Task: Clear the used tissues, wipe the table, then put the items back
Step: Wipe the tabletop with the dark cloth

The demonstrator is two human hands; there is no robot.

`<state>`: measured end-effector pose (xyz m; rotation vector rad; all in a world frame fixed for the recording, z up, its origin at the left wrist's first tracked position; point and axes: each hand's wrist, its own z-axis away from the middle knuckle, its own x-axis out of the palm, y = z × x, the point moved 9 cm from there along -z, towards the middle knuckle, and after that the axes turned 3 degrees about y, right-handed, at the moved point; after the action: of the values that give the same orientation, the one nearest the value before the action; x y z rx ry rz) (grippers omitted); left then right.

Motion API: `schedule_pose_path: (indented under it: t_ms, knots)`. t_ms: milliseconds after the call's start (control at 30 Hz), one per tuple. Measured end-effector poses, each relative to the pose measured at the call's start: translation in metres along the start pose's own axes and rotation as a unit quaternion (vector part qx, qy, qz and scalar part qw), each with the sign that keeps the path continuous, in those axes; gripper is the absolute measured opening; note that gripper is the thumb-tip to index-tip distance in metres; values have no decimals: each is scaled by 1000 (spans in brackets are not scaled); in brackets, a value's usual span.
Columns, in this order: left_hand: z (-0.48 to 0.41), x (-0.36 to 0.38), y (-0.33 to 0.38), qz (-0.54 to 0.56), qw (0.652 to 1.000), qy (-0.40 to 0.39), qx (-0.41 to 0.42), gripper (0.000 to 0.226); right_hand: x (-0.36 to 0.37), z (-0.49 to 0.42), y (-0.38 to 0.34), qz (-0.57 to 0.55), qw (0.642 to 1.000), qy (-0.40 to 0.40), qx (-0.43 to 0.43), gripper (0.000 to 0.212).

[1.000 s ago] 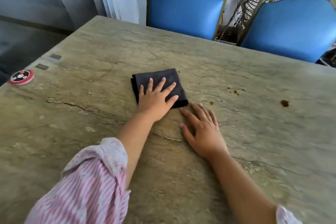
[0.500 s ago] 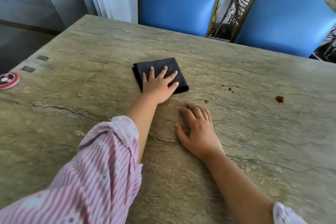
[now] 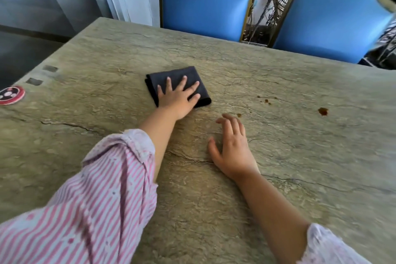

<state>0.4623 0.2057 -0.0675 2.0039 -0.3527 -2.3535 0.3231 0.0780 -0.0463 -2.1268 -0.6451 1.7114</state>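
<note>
Left hand (image 3: pixel 177 97) is pressing flat, fingers spread, on the folded dark grey cloth (image 3: pixel 171 75), pinning it to wipe rather than gripping it; right hand (image 3: pixel 232 146), loosely open and holding nothing, is bracing on the greenish stone counter (image 3: pixel 300 167), with brown spots (image 3: pixel 323 111) lying right of the cloth, probably the next stretch to wipe

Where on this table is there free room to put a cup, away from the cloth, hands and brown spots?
The table is bare between the red disc and the dark cloth, and along the far edge by the blue chairs. The middle is crowded: the left hand presses the cloth, the right hand near it, brown spots further right.
</note>
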Motion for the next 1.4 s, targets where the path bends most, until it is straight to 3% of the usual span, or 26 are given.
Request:
schedule_pose_path:
  t_ms: [100, 267, 333, 467, 533, 567, 600, 633, 667, 700, 733, 800, 867, 933, 1000, 1133, 1267, 1400]
  knots:
    - [48, 7, 11, -9, 999, 12, 42, 51, -8, 2, -1, -4, 999, 45, 5, 52]
    - [136, 23, 8, -7, 999, -27, 31, 53, -18, 8, -6, -25, 998, 55, 9, 49]
    - [170, 33, 5, -9, 999, -48, 24, 52, -13, 21, -13, -41, 998, 28, 24, 53]
    - [230, 46, 11, -57, 994, -91, 35, 59, 17, 83, -64, -49, 995, -75, -33, 57]
    - [256, 52, 13, 29, 994, -96, 33, 62, 25, 118, -76, -38, 992, -118, -31, 51]
    - [267, 52, 13, 155, 984, -88, 25, 61, 24, 134, -77, -21, 991, -130, -32, 50]
    - [279, 45, 12, 330, 941, -81, -1, 60, 23, 149, -75, 7, 989, -145, -37, 50]
    - [288, 40, 7, 498, 863, -73, -43, 59, 22, 162, -70, 36, 985, -163, -39, 51]
    - [300, 35, -1, 595, 797, -59, -84, 55, 18, 177, -66, 63, 982, -176, -34, 53]
    - [308, 31, -9, 620, 775, -47, -113, 49, 13, 187, -62, 83, 979, -182, -28, 61]
    - [314, 27, -13, 593, 798, -43, -102, 45, 9, 198, -59, 100, 977, -187, -19, 72]
    - [327, 25, -8, 470, 881, -54, -1, 45, -1, 219, -57, 123, 974, -192, 1, 79]
    - [347, 41, -7, 291, 949, -86, 83, 53, -14, 240, -54, 130, 973, -187, 23, 65]
    - [368, 60, -23, 136, 979, -138, 58, 63, -26, 259, -48, 148, 970, -182, 61, 50]
    - [386, 70, -30, 45, 982, -174, 51, 66, -35, 264, -50, 178, 967, -158, 94, 48]
    - [396, 66, -25, 7, 981, -190, 48, 65, -26, 243, -80, 135, 974, -103, 149, 51]
    - [398, 69, -23, -2, 984, -176, 39, 64, 16, 252, -86, 115, 958, -225, 134, 62]
    - [398, 67, -21, -15, 987, -156, 21, 63, -2, 266, -60, 109, 955, -234, 149, 61]
